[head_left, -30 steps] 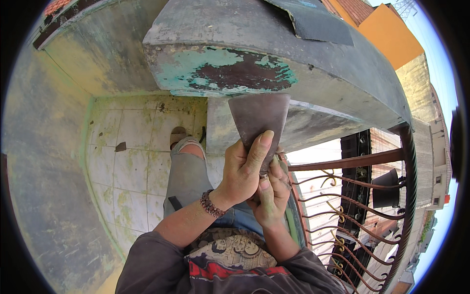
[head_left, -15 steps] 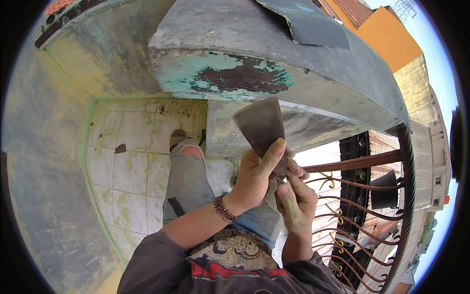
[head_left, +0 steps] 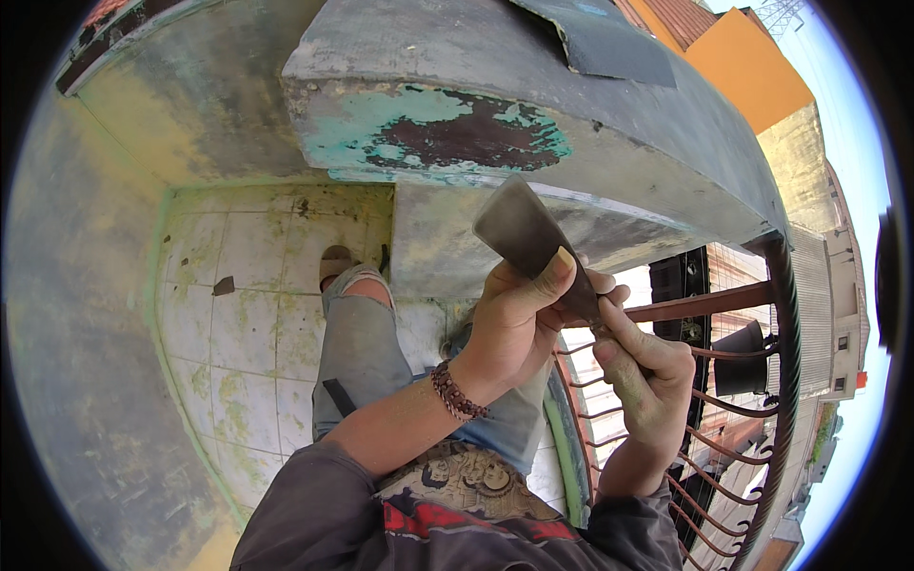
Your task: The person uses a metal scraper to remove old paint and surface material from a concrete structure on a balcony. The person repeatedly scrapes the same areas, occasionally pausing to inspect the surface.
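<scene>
A broad-bladed paint scraper [head_left: 522, 226] is held up in front of me, its dull metal blade tilted up and to the left. My left hand [head_left: 519, 319] pinches the lower blade, thumb on the face and fingers behind. Around the narrow neck and handle, my right hand [head_left: 647, 376] is closed; the handle is mostly hidden in it. Just beyond the blade stands a concrete ledge [head_left: 685, 157], whose near face carries a patch of turquoise paint [head_left: 352, 124] with a dark brown bare area [head_left: 466, 138] inside it.
A dark sheet [head_left: 614, 52] lies on the ledge top. To the right runs a curved metal railing [head_left: 788, 362] with scrolled bars, a black bucket [head_left: 741, 362] beyond it. A weathered wall [head_left: 86, 314] rises at left over a stained tile floor [head_left: 243, 333] with a small dark chip [head_left: 224, 285].
The scraper has turned and leans further left, its handle end swinging to the right. My right hand has moved right with it; my left hand has shifted slightly right along the blade.
</scene>
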The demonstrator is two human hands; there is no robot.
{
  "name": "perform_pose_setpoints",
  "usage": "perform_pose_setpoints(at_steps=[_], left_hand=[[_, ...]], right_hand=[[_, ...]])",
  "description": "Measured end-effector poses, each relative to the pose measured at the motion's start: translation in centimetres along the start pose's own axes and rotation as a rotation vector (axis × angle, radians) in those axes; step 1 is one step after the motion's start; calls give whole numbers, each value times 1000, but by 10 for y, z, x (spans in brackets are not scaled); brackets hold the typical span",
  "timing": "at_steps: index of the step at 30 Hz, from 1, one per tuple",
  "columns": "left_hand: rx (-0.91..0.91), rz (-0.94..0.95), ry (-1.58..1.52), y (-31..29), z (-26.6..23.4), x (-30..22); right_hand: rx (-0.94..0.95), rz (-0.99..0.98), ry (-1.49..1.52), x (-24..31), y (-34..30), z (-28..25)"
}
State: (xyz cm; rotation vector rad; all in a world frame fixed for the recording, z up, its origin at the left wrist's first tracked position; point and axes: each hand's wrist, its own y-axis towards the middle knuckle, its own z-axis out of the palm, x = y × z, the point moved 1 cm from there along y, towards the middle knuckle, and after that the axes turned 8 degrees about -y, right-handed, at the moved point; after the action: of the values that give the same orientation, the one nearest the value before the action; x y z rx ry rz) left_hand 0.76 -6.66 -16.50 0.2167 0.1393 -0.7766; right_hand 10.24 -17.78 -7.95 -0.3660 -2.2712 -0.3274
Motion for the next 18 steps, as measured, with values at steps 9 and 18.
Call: perform_pose_setpoints(at_steps=[9,18], left_hand=[[-2,-47,-95,2,8,0],[22,-48,-108,3,0,5]], right_hand=[[-64,-42,-99,12,3,-3],[-138,-178,-189,-1,-3,3]])
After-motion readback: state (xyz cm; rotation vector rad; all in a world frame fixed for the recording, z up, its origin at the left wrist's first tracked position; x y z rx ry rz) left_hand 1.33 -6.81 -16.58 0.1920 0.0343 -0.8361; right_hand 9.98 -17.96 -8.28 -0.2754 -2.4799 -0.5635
